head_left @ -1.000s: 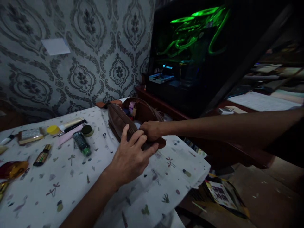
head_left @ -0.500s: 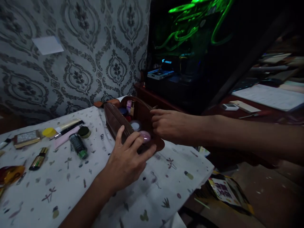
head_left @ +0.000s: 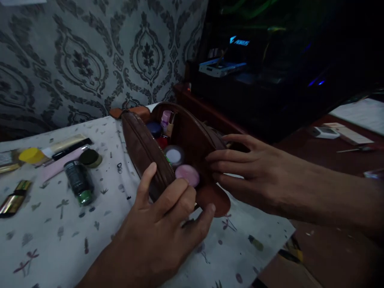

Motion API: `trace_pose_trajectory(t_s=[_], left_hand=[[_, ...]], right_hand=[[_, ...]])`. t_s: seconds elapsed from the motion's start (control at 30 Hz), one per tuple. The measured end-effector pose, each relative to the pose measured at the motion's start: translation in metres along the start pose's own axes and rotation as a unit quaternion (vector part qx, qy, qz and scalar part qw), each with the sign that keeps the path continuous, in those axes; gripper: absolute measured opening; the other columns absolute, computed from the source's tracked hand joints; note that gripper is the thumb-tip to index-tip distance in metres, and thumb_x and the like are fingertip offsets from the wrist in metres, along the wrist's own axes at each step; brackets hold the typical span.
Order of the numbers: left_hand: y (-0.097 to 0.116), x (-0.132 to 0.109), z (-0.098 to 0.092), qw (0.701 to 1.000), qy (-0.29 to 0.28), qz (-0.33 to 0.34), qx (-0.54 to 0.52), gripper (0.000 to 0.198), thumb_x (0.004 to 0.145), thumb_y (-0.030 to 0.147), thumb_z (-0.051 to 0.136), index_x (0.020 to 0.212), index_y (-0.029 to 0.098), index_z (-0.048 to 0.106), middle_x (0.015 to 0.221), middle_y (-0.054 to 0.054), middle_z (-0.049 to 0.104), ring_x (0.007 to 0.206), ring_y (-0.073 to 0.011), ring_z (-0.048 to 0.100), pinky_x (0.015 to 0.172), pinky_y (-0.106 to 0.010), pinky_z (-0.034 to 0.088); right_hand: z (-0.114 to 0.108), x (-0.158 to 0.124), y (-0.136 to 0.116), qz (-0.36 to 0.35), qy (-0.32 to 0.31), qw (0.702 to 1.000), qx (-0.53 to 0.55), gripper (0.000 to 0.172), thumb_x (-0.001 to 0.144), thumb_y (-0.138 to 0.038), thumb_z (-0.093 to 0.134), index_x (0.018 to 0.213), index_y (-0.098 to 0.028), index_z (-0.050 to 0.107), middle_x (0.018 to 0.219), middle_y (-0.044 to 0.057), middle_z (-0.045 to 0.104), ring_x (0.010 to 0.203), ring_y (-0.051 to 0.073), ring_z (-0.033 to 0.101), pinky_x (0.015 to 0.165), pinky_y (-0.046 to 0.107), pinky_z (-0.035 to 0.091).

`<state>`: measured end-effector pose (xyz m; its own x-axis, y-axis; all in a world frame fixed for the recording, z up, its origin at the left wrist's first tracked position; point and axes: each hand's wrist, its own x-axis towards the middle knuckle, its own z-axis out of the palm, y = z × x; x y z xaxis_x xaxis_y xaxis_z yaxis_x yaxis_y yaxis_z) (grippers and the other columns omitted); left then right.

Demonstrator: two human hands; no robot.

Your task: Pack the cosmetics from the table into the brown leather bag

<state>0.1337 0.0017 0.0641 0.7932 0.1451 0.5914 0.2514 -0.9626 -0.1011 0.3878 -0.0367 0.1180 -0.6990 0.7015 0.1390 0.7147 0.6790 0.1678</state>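
A brown cosmetic bag stands unzipped on the table, its mouth spread wide. My left hand grips its near rim, with the index finger along the outer side and the other fingers curled over the edge. At the opposite wall, my right hand has some fingers inside the opening and one outside, holding that edge. Inside the bag lie a pink round compact, a pale-lidded jar, a dark blue round item, a purple-capped tube and something red.
Left of the bag lie a dark bottle with a green cap, a dark-lidded jar, a pink tube, a yellow lid and a gold-and-black bottle. A dark computer case stands behind, right, on a reddish desk.
My view has moved closer to the bag and turned right. The right hand's fingers have gone from a closed bunch at the rim to spread along the wall. My left hand keeps its hold.
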Motion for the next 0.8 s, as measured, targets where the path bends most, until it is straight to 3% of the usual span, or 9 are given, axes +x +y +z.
trace_pose_trajectory(t_s=[0.13, 0.37, 0.5, 0.63, 0.8], left_hand=[[0.002, 0.001, 0.003, 1.000, -0.006, -0.016, 0.008, 0.028, 0.094, 0.022, 0.051, 0.116, 0.029, 0.066, 0.116, -0.001, 0.063, 0.124, -0.0186, 0.051, 0.125, -0.060, 0.010], [0.005, 0.001, 0.006, 0.999, -0.017, -0.029, 0.008, 0.028, 0.095, 0.022, 0.049, 0.114, 0.035, 0.065, 0.112, 0.004, 0.063, 0.124, -0.0143, 0.049, 0.126, -0.058, 0.008], [0.005, 0.002, 0.005, 0.999, 0.007, -0.041, -0.011, 0.028, 0.096, 0.021, 0.049, 0.114, 0.032, 0.066, 0.111, 0.002, 0.065, 0.122, -0.0141, 0.050, 0.126, -0.056, 0.008], [0.002, 0.001, 0.000, 0.999, -0.023, -0.032, -0.038, 0.034, 0.095, 0.017, 0.047, 0.121, 0.027, 0.065, 0.115, 0.000, 0.067, 0.126, -0.0175, 0.049, 0.126, -0.057, 0.005], [0.000, -0.001, 0.001, 1.000, 0.004, -0.014, -0.017, 0.031, 0.094, 0.022, 0.055, 0.123, 0.023, 0.065, 0.116, -0.005, 0.068, 0.127, -0.0193, 0.048, 0.126, -0.058, 0.002]], right_hand=[[-0.001, 0.002, -0.002, -0.001, 0.038, 0.998, 0.045, 0.034, 0.104, -0.025, 0.038, 0.084, -0.024, 0.066, 0.099, 0.002, 0.069, 0.108, 0.018, 0.060, 0.119, 0.045, 0.026], [0.016, 0.001, -0.011, 0.050, 0.001, 0.996, 0.072, 0.017, 0.091, -0.022, 0.054, 0.097, -0.026, 0.069, 0.107, 0.004, 0.068, 0.128, 0.028, 0.048, 0.122, 0.060, 0.013], [0.026, 0.003, -0.012, 0.043, -0.027, 0.994, 0.095, 0.014, 0.087, -0.023, 0.058, 0.095, -0.023, 0.070, 0.109, 0.006, 0.065, 0.128, 0.028, 0.046, 0.117, 0.063, 0.020], [0.031, 0.006, -0.013, 0.053, -0.021, 0.995, 0.078, 0.014, 0.083, -0.019, 0.060, 0.091, -0.024, 0.070, 0.100, 0.006, 0.066, 0.122, 0.028, 0.049, 0.114, 0.061, 0.024], [0.015, 0.006, -0.010, 0.036, 0.001, 0.999, 0.040, 0.022, 0.082, -0.020, 0.058, 0.099, -0.025, 0.072, 0.101, 0.007, 0.069, 0.118, 0.027, 0.054, 0.113, 0.056, 0.027]])
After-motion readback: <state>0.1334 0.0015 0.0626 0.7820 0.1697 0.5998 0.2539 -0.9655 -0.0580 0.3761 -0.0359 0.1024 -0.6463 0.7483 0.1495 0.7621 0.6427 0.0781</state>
